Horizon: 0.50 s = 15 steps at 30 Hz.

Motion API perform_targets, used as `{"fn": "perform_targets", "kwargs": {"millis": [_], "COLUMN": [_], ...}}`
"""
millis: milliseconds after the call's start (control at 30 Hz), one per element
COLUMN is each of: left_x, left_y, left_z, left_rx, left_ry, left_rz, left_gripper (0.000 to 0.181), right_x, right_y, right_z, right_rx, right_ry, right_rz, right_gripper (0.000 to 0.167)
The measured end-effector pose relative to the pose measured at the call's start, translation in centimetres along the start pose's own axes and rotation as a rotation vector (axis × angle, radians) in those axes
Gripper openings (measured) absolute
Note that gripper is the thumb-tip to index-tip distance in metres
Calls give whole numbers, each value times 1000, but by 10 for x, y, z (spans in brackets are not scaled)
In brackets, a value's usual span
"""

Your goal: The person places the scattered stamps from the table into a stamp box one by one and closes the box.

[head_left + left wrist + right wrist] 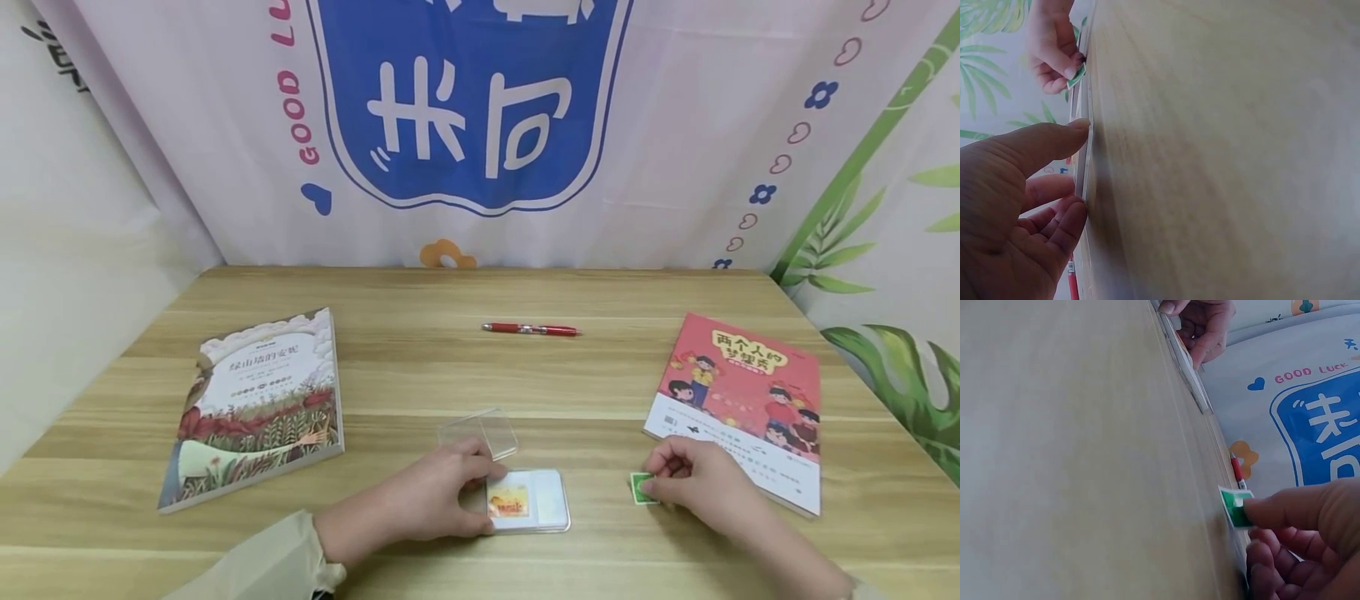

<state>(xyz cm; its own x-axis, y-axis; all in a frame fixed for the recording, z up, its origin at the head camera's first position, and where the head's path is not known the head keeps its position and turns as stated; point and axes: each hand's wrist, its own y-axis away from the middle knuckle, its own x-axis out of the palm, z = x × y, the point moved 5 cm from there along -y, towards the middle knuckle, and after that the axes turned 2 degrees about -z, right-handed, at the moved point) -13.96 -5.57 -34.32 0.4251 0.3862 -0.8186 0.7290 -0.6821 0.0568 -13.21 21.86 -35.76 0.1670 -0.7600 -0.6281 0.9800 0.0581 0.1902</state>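
Note:
A shallow clear plastic case (553, 502) with a white lining lies on the table in the head view. An orange and yellow stamp (507, 502) sits on the left part of that lining. My left hand (423, 492) grips the case at its left end, thumb on the near edge and fingers on the far edge. Just beyond it lies a clear plastic lid (498, 433), partly behind my left fingers. To the right of the case, my right hand (697, 483) pinches a small green stamp (1235, 506) with a white border between thumb and fingers, low over the table.
On the left lies a thick book (262, 408) with a field on its cover. A pink and white book (742, 400) lies at the right, partly behind my right hand. Further back is a red pen (531, 329). A printed cloth (675, 167) hangs behind the table (405, 350).

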Motion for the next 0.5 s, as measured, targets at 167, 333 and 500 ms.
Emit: {"fn": "perform_targets", "kwargs": {"millis": [167,333,500], "left_x": [-1,-1,0], "left_y": [0,0,0], "left_z": [0,0,0], "left_rx": [4,8,6], "left_ry": [3,-1,-7], "left_rz": [-3,-5,-3], "left_gripper": [50,49,50], "right_x": [0,5,11], "right_y": [-1,-4,-6], "right_z": [0,3,7], "right_rx": [43,37,13], "right_ry": [-145,-240,-291], "right_rz": [66,123,156], "right_gripper": [24,27,24]}}
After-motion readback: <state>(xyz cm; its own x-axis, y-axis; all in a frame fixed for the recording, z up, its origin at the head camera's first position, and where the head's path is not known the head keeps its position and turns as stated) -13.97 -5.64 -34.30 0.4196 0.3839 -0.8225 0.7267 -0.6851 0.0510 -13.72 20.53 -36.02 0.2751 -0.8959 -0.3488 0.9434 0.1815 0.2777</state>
